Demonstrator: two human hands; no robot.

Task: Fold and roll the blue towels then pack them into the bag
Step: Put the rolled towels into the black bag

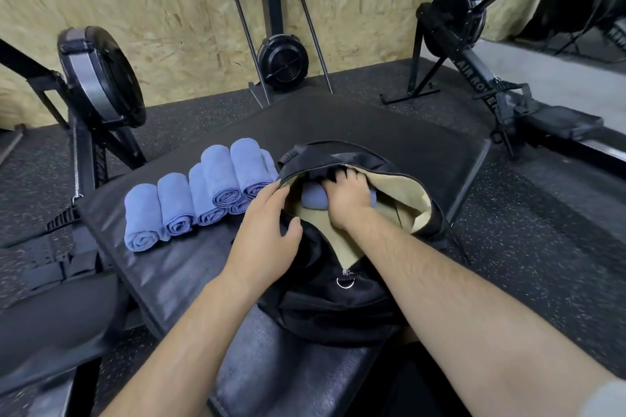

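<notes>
A black bag (pixel 338 301) with a beige lining lies unzipped on a black padded bench (pixel 176 267). My right hand (pixel 349 196) is inside the opening, fingers curled over a rolled blue towel (pixel 315 198) deep in the bag. My left hand (pixel 267 230) holds the bag's left rim, fingers on the edge and thumb against the black fabric. Several rolled blue towels (pixel 189 200) lie side by side on the bench left of the bag, some stacked on others.
Black rowing machines stand around the bench: one at the left (pixel 98 78), one against the chipboard wall (pixel 283 57), one at the right (pixel 474 30). The floor is dark speckled rubber (pixel 528 213). A mirror is at the far right.
</notes>
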